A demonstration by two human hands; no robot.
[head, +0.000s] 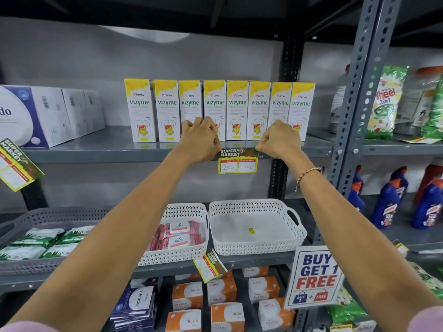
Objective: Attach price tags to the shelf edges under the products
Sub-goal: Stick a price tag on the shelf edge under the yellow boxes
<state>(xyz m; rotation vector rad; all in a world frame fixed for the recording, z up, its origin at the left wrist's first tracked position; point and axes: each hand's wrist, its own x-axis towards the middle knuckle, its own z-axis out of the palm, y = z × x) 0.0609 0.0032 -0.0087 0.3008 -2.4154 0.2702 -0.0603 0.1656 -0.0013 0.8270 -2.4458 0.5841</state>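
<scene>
Both arms are raised and extended forward to the front lip of the grey shelf (96, 154) that carries a row of yellow-and-white Vizyme cartons (219, 110). The left hand (200, 140) has its fingers curled, knuckles up, and pinches the upper left corner of the price tag (238, 161) against the shelf edge. The right hand (279, 138), likewise curled, pinches the upper right corner; a beaded bracelet (308, 173) sits on that wrist. The tag hangs flat and level from the lip, directly beneath the middle cartons, its green "SUPER MARKET" header between the two hands and its yellow lower half, marked 200 and 100, hanging free below the edge. Open space lies under the tag down to the next shelf, where an empty white basket (256, 227) stands just beside a white basket of pink Kara packs (178, 234). A slotted grey upright (359, 92) bounds the bay to the right of the right hand. The hands cover the lower fronts of several cartons, and the fingertips themselves are hidden behind the knuckles, so the exact contact with the tag cannot be made out. A second tag (16, 164) at far left is tilted and cut by the frame edge; a third (209, 264) hangs askew on the lower shelf lip. A "BUY GET 1 FREE" sign (315, 276) is partly hidden by the right forearm.
</scene>
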